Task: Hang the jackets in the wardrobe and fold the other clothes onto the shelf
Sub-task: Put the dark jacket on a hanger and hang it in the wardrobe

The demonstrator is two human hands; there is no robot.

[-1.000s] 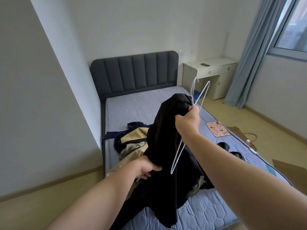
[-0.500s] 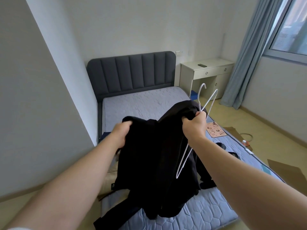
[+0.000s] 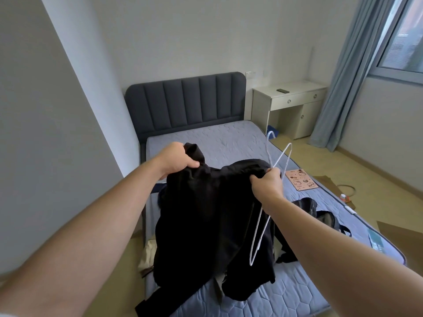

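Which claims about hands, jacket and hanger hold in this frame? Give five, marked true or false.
1. The left hand grips the top edge of the black jacket. True.
2. The right hand holds only the white hanger. False: its fingers grip the hanger and the jacket together.
3. The hanger sits inside the jacket's shoulders. False: its visible wire lies outside the fabric.
4. A pink card lies on the mattress beyond the right hand. True.
5. The jacket lies flat on the mattress. False: both hands hold it up, with its lower part trailing down.
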